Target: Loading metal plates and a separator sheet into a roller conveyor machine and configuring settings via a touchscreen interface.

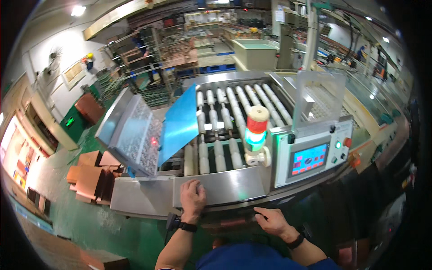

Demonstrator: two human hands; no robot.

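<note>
My left hand [192,196] rests on the front steel ledge [225,185] of a roller conveyor machine, its fingers curled in, with nothing visible in them. My right hand [272,221] hangs just in front of the ledge, apart from it and empty, index finger out and thumb apart. Beyond my left hand, a shiny blue sheet [181,123] stands tilted against the slanted rack [135,132] at the conveyor's left end. White rollers [219,155] lie in rows to the right of the sheet.
A signal lamp [256,128], lit green, stands at the conveyor's front right, beside a control panel with a lit screen [309,159]. A clear upright cover [318,100] rises behind the panel. Copper-coloured sheets [93,175] are stacked on the floor at left. A pale tank [255,54] stands farther back.
</note>
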